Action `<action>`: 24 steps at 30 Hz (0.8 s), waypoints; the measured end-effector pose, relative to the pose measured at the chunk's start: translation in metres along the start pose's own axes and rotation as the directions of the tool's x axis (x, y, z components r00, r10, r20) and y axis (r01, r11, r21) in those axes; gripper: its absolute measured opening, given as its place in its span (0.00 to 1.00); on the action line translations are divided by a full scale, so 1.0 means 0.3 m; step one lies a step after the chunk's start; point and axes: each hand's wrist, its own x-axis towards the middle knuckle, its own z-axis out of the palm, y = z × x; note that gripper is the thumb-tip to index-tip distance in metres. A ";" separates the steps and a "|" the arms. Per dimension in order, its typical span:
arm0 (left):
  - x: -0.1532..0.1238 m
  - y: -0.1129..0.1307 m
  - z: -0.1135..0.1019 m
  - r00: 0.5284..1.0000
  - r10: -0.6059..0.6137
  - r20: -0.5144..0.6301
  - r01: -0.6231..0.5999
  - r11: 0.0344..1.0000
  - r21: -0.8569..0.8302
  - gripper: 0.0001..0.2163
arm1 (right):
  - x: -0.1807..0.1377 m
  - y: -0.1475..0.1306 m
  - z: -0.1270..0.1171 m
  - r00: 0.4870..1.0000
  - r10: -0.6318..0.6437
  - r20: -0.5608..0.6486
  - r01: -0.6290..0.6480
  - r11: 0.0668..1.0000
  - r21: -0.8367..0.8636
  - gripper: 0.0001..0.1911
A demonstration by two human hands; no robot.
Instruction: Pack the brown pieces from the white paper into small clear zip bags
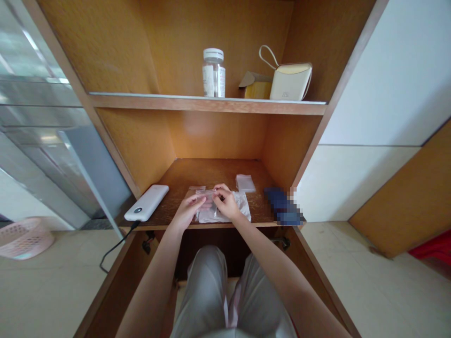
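Note:
Both my hands meet over the wooden desk shelf (183, 176). My left hand (186, 210) and my right hand (226, 202) each pinch an edge of a small clear plastic bag (207, 193) held just above the surface. Under my right hand lies a pile of more clear bags (243, 206). Another small clear bag (245, 182) lies flat behind it, apart from my fingers. What is inside the held bag is too small to tell.
A white power bank (147, 202) with a cable lies at the desk's left front corner. A blurred blue object (283, 205) sits at the right. The upper shelf (207, 103) carries a clear jar (213, 73), a cardboard box (255, 86) and a cream pouch (291, 81). A pink basket (23, 237) stands on the floor at left.

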 end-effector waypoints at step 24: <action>0.006 -0.007 -0.011 1.000 -0.002 -0.002 0.001 0.997 -0.079 0.11 | 0.002 -0.004 0.005 1.000 -0.019 0.011 0.019 1.000 0.006 0.09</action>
